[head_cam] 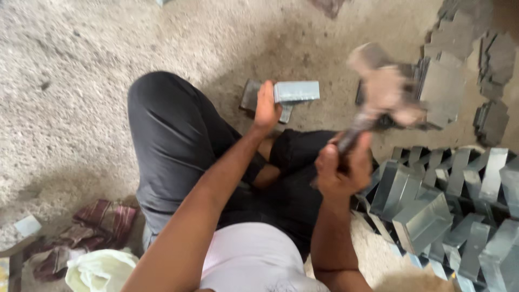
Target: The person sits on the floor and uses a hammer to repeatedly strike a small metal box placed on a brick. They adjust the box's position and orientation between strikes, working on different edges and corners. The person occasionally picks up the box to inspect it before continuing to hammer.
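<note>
The left hand [266,108] grips one end of a grey metal box piece [295,92] on the floor, while the right hand [341,170] clutches a blurred hammer [381,92] raised just right of it.

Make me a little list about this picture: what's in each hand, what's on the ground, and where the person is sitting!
Left hand: holds a grey folded metal box piece against the ground
Right hand: grips a hammer, raised and blurred
Pile on the right: many grey bent metal pieces
Farther off: flat metal sheets
Person: seated on a rough concrete floor, dark trousers
Lower left: crumpled cloths
</note>
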